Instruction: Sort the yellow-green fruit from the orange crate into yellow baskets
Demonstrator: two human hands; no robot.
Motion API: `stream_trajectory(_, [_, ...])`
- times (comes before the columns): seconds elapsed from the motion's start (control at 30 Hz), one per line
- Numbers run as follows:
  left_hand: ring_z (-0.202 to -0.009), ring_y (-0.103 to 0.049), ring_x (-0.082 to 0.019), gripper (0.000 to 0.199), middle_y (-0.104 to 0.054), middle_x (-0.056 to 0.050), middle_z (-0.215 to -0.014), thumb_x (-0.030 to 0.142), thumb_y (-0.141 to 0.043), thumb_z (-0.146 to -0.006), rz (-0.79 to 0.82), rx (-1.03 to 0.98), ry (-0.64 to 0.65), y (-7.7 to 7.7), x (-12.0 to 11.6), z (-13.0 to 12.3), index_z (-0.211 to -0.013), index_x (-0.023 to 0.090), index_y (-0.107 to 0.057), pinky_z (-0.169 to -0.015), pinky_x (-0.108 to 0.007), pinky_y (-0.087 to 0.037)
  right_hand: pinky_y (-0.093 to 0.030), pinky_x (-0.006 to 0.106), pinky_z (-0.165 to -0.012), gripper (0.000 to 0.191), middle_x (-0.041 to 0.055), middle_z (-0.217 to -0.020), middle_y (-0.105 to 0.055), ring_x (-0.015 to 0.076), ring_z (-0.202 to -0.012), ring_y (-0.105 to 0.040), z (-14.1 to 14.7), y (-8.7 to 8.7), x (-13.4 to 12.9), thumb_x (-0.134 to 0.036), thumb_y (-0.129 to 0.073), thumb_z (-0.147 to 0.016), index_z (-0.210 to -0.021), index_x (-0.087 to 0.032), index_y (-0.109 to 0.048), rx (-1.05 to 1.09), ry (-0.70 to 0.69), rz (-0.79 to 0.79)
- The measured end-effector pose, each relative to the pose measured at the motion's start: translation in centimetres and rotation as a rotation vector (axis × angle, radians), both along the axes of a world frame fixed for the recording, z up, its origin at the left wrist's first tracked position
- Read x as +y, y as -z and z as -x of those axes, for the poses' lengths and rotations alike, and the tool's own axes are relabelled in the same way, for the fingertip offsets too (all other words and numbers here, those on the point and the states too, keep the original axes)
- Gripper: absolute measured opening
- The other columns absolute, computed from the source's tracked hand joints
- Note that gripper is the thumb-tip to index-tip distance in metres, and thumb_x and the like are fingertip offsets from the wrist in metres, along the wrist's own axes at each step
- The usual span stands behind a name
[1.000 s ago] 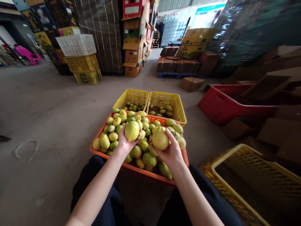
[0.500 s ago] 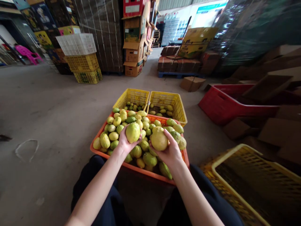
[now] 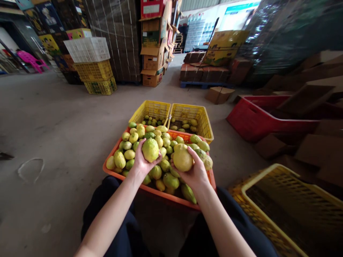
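Observation:
My left hand is closed around a yellow-green lemon with bumpy skin, held up with its rounded face showing. In my right hand sits a larger, paler yellow lemon, gripped between thumb and fingers. Both hands hover over an orange crate heaped with yellow and green lemons of mixed sizes. The undersides of the two held fruits are hidden by my palms.
Beyond the orange crate stand two yellow crates with some lemons inside. Another yellow crate is at my right, and a red bin with cardboard lies farther back. Stacked crates and cardboard boxes stand behind.
The lemon in my left hand has turned and shifted slightly left. My right hand keeps its lemon almost still.

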State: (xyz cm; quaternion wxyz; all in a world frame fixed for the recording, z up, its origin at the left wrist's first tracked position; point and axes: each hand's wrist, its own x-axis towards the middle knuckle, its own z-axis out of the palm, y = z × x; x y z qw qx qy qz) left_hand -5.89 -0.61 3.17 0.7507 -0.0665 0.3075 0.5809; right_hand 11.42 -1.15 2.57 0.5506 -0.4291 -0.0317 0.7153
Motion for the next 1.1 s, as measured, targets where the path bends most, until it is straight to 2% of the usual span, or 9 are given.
stream_trajectory(0.17, [-0.069,-0.062,-0.02,0.041,-0.062,-0.007,-0.085,0.054,-0.052,-0.102,0.104,-0.044,-0.022,0.1,0.1,-0.2,-0.118,0.019,-0.064,-0.057,-0.028,-0.053,-0.061,0.033,-0.045,0.029,0.0023,-0.078,-0.076,0.0224,-0.062,-0.071,0.0,-0.2,0.0,-0.035,-0.085,-0.073,-0.095,-0.027,-0.068,-0.023,-0.021,0.018])
stream_trajectory(0.3, [-0.067,-0.063,-0.02,0.044,-0.063,-0.008,-0.087,0.054,-0.045,-0.104,0.122,-0.066,-0.042,-0.1,-0.1,-0.4,-0.114,0.017,-0.065,-0.053,-0.027,-0.055,-0.059,0.033,-0.041,0.028,0.0025,-0.077,-0.076,0.0232,-0.061,-0.07,0.0,-0.1,0.0,-0.038,-0.084,-0.074,-0.094,-0.028,-0.067,-0.009,-0.056,0.048])
stream_trajectory(0.47, [-0.071,-0.07,-0.021,0.033,-0.07,-0.007,-0.089,0.042,-0.046,-0.106,0.108,-0.059,-0.048,-0.2,0.1,-0.3,-0.118,0.019,-0.066,-0.056,-0.029,-0.06,-0.062,0.035,-0.045,0.034,0.0013,-0.081,-0.077,0.0238,-0.064,-0.073,-0.4,0.6,0.1,-0.035,-0.087,-0.072,-0.099,-0.028,-0.066,0.017,-0.043,-0.003])
stream_trajectory(0.67, [-0.068,-0.071,-0.024,0.023,-0.071,-0.005,-0.08,0.038,-0.05,-0.103,0.164,-0.005,-0.048,0.7,0.8,-0.1,-0.117,0.028,-0.065,-0.055,-0.036,-0.062,-0.061,0.035,-0.045,0.031,0.002,-0.077,-0.075,0.0237,-0.061,-0.071,-0.6,0.8,0.2,-0.043,-0.082,-0.075,-0.098,-0.028,-0.067,0.028,-0.09,0.032])
stream_trajectory(0.87, [-0.071,-0.067,-0.02,0.029,-0.068,-0.004,-0.082,0.047,-0.05,-0.104,0.154,0.106,-0.027,1.4,0.4,0.3,-0.108,0.022,-0.063,-0.065,-0.034,-0.062,-0.062,0.035,-0.045,0.028,0.0012,-0.077,-0.076,0.0235,-0.062,-0.07,-0.2,0.2,0.0,-0.039,-0.081,-0.075,-0.097,-0.028,-0.067,-0.011,-0.055,0.08])
stream_trajectory(1.1, [-0.073,-0.065,-0.019,0.033,-0.066,-0.005,-0.082,0.048,-0.05,-0.105,0.097,0.094,-0.015,1.6,0.4,0.6,-0.097,0.018,-0.064,-0.067,-0.032,-0.058,-0.061,0.033,-0.046,0.024,-0.0008,-0.074,-0.075,0.0211,-0.058,-0.07,-0.1,0.4,0.1,-0.037,-0.081,-0.078,-0.096,-0.028,-0.068,-0.007,-0.031,0.054])
